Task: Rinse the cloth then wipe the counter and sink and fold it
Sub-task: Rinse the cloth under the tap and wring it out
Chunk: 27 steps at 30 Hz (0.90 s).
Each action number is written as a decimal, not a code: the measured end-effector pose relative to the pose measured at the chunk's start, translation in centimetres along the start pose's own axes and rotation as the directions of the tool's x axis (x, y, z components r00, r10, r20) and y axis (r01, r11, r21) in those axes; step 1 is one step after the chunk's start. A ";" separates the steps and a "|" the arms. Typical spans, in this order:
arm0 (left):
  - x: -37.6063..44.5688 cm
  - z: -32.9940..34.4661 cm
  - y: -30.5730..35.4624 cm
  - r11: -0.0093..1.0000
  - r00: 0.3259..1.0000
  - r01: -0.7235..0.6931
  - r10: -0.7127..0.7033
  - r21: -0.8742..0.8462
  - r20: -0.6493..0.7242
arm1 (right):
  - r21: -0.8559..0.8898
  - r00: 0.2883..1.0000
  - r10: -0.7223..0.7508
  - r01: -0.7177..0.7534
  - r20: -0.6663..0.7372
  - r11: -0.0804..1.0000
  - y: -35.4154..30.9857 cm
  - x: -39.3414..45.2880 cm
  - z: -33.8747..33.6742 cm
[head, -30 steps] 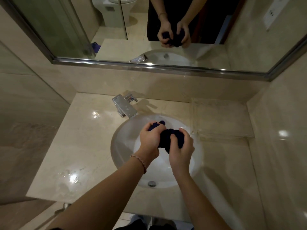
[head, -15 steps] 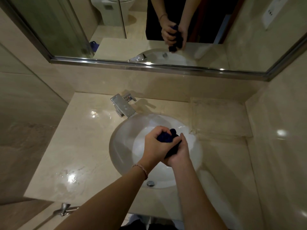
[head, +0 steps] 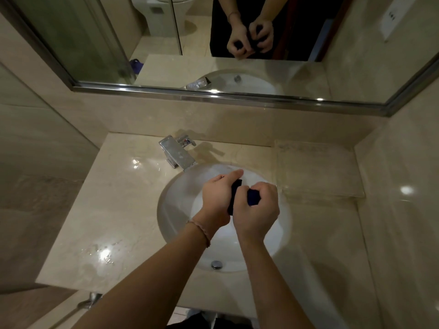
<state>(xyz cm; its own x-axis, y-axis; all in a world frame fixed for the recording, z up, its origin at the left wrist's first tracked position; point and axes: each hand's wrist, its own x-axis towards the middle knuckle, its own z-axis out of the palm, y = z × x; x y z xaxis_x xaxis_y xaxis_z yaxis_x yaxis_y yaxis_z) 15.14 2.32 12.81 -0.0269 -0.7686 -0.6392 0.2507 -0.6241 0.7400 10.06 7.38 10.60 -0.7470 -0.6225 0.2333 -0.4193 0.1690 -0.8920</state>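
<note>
Chrome faucet [head: 177,155] stands at the basin's back left edge. Clear tray [head: 316,172] lies to my right of it. Framed mirror [head: 237,43] on wall above; wall socket [head: 392,16] shows reflected in it.

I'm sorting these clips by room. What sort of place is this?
Most likely a bathroom: a white oval sink set in a beige marble counter, a chrome square faucet, and a white toilet reflected in the wall mirror.
</note>
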 end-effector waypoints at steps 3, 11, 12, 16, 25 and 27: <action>0.0 0.6 1.7 0.998 0.995 0.040 -0.044 0.050 0.091 | -0.007 0.976 -0.215 0.215 0.023 0.977 -1.0 1.3 -0.9; -0.4 0.5 5.6 0.434 0.804 -0.579 0.159 0.691 0.573 | -0.038 0.902 -0.421 0.426 0.096 0.904 -3.6 3.9 -1.4; -0.4 0.4 5.8 0.369 0.777 -0.617 0.144 0.696 0.613 | -0.043 0.887 -0.450 0.456 0.104 0.889 -3.8 4.0 -1.6; 0.5 -0.8 5.4 0.149 0.706 -0.705 0.053 0.693 0.706 | -0.016 0.833 -0.524 0.534 0.179 0.845 -3.3 3.1 -2.0; 0.0 -1.5 2.4 0.712 0.884 -0.387 0.105 0.586 0.456 | -0.050 0.774 -0.590 0.615 0.231 0.787 -0.9 2.0 -2.1; 0.3 -1.5 1.7 0.946 0.944 -0.052 -0.058 0.321 0.325 | -0.074 0.802 -0.558 0.583 0.214 0.809 -0.2 1.7 -2.0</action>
<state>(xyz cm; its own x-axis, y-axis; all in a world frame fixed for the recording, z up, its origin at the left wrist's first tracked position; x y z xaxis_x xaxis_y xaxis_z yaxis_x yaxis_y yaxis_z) 17.03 1.29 13.56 -0.3548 -0.7348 -0.5781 -0.0718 -0.5951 0.8004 7.85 7.81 11.96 -0.2547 -0.7573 0.6013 -0.8127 -0.1693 -0.5575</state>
